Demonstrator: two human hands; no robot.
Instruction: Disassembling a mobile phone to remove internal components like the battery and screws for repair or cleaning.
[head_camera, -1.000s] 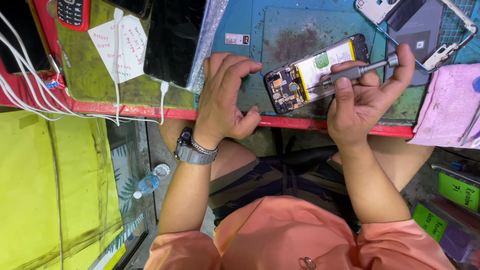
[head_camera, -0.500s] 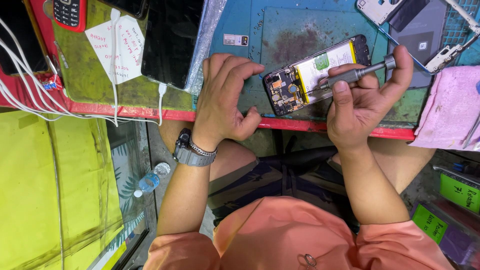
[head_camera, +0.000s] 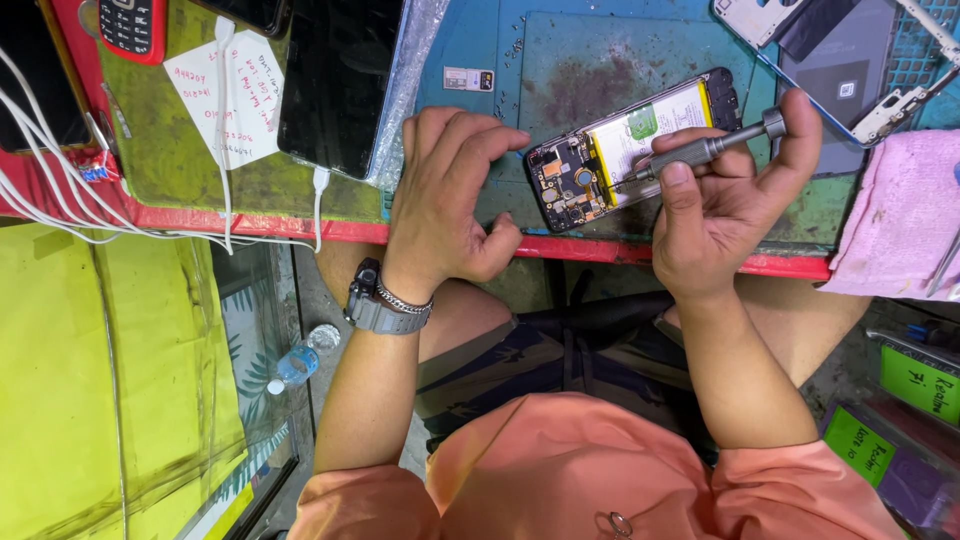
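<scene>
On the blue mat (head_camera: 480, 60) near the tabletop (head_camera: 180, 215) edge lies an opened phone (head_camera: 625, 150), back off, board and battery exposed, angled towards the right hand (head_camera: 725, 210). That hand is closed round a grey screwdriver (head_camera: 700, 150): forefinger capping the rear end, thumb and other fingers gripping the shaft, a hold suited to pressing and turning. The tip sits at the board beside the battery. Left hand (head_camera: 450, 195) holds nothing; its curled fingers rest on the mat just beside the phone, apparently bracing. Loose phone parts (head_camera: 840, 70) lie beyond, and a pink cloth (head_camera: 900, 220) to the right.
</scene>
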